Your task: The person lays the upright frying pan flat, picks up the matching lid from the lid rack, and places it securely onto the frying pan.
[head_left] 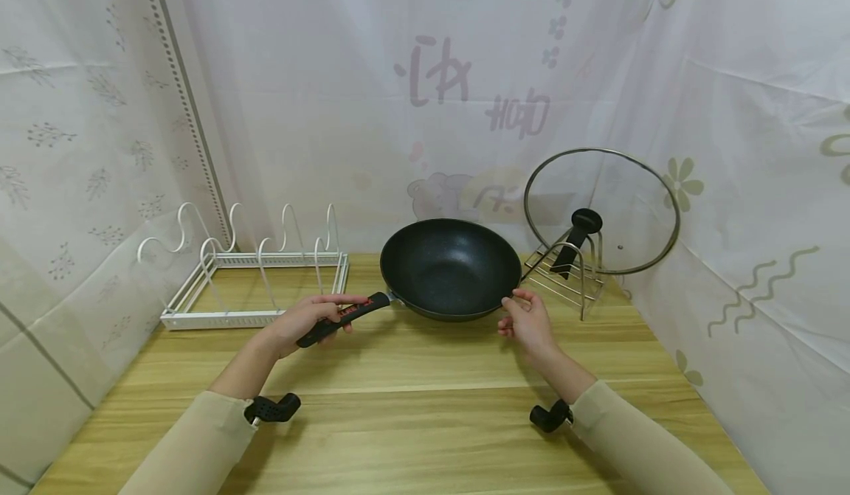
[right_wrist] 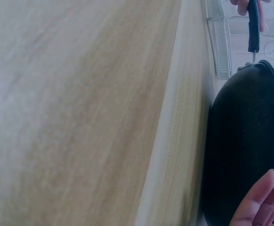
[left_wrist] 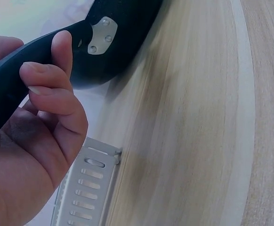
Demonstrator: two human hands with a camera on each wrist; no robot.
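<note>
A black wok (head_left: pixel 451 266) sits at the middle of the wooden table, its long dark handle (head_left: pixel 358 310) pointing left and toward me. My left hand (head_left: pixel 308 322) holds this handle, with the thumb and fingers around it; the left wrist view shows several fingertips against the handle. At the wok's right rim is my right hand (head_left: pixel 531 325), fingertips at the edge. In the right wrist view its fingers (right_wrist: pixel 257 197) reach fairly straight beside the outer wall of the wok (right_wrist: pixel 243 127). Whether they press on the wall cannot be told.
On the left stands a white wire rack (head_left: pixel 226 322) with tall curved dividers. A smaller metal rack (head_left: pixel 583 288) at the back right holds a glass lid (head_left: pixel 631 215) upright, its black knob (head_left: pixel 587 220) facing me. Patterned curtains (head_left: pixel 358 111) close in the table.
</note>
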